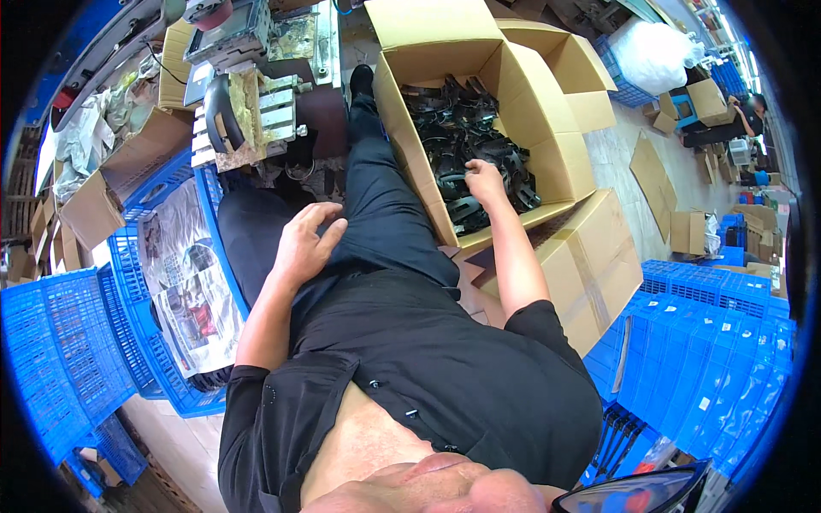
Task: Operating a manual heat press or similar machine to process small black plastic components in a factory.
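Note:
My right hand (pixel 486 182) reaches into an open cardboard box (pixel 534 111) with its fingers curled closed. It is over a heap of black curved plastic parts (pixel 462 124); what the fingers hold, if anything, is hidden. My left hand (pixel 310 239) hovers above my thigh, holding nothing, thumb and fingers apart. Ahead of it and to the left, one black curved part (pixel 224 113) rests on a worn fixture (pixel 252 111) of a machine.
At my left stands a blue plastic crate (pixel 137 282) lined with newspaper (pixel 192 282). Behind it a carton (pixel 141 150) holds crumpled wrapping. A taped carton (pixel 590 265) and stacked blue crates (pixel 693 359) are on my right. Another person (pixel 727 128) is at the far right.

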`<control>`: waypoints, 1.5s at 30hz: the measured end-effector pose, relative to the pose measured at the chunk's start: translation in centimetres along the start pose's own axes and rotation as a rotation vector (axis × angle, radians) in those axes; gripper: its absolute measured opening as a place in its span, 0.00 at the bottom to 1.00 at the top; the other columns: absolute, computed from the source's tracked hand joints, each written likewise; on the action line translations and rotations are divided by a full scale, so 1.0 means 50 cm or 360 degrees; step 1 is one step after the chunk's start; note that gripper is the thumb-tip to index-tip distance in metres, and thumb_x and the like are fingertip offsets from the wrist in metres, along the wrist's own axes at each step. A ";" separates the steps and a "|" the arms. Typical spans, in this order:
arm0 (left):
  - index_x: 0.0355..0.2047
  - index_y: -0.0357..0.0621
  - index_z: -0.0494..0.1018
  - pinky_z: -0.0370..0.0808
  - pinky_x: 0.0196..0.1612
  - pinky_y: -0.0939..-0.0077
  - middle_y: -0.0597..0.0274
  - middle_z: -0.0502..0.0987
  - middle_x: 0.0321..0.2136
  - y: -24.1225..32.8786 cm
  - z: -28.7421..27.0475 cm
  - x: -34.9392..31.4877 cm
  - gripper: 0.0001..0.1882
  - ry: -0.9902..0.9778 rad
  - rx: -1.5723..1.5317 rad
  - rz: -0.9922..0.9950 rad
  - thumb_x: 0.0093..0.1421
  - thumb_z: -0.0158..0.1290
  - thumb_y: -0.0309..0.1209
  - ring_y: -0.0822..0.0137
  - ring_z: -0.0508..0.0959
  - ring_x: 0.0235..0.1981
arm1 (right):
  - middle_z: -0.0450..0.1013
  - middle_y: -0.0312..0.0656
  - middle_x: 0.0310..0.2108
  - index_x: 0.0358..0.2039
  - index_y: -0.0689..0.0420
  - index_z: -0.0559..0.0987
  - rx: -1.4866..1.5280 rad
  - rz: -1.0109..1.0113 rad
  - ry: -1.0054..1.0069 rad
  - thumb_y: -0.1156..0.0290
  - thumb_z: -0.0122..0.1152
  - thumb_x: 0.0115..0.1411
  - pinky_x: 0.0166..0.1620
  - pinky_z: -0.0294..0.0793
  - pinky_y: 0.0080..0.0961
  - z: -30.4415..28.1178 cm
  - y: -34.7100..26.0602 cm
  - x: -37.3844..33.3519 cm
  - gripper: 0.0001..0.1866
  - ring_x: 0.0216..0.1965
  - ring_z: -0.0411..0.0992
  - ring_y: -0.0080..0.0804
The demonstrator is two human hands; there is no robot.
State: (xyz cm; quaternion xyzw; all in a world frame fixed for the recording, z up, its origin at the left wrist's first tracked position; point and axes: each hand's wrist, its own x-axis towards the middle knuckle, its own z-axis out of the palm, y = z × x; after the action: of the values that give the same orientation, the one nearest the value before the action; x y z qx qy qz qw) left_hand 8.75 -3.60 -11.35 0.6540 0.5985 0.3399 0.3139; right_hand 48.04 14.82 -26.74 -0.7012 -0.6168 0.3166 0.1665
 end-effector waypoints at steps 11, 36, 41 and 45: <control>0.53 0.36 0.82 0.80 0.55 0.58 0.43 0.85 0.49 -0.077 0.069 -0.078 0.20 -0.0190 -0.0090 -0.0285 0.67 0.61 0.38 0.46 0.85 0.51 | 0.80 0.62 0.54 0.50 0.60 0.87 -0.0807 -0.0213 -0.0474 0.68 0.55 0.68 0.60 0.79 0.53 0.134 -0.031 0.083 0.17 0.58 0.79 0.59; 0.61 0.38 0.74 0.82 0.52 0.58 0.44 0.80 0.50 0.111 -0.096 0.070 0.32 0.0096 -0.0295 0.0102 0.63 0.69 0.42 0.50 0.84 0.47 | 0.74 0.32 0.41 0.80 0.39 0.56 0.2286 -0.0093 -0.0989 0.78 0.52 0.76 0.31 0.72 0.20 -0.038 -0.497 -0.217 0.36 0.29 0.68 0.20; 0.57 0.35 0.77 0.80 0.54 0.54 0.41 0.82 0.48 0.088 -0.056 0.053 0.22 0.0344 -0.0256 0.0162 0.68 0.63 0.35 0.41 0.83 0.51 | 0.77 0.38 0.51 0.78 0.44 0.59 0.2160 -0.0108 -0.1233 0.74 0.57 0.77 0.37 0.79 0.24 0.034 -0.509 -0.231 0.33 0.40 0.76 0.25; 0.57 0.33 0.77 0.80 0.52 0.57 0.41 0.84 0.45 0.050 -0.123 0.043 0.21 0.0005 -0.0148 0.0137 0.70 0.60 0.34 0.47 0.85 0.47 | 0.78 0.38 0.49 0.64 0.51 0.79 0.0621 -0.1238 -0.0374 0.73 0.71 0.67 0.40 0.79 0.24 0.028 -0.526 -0.236 0.25 0.44 0.76 0.27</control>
State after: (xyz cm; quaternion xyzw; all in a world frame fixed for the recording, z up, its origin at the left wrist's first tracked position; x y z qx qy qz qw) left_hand 5.23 -1.64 -5.63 0.6633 0.5538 0.3816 0.3281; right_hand 26.71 8.00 -8.56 -0.3321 -0.7780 0.4181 0.3310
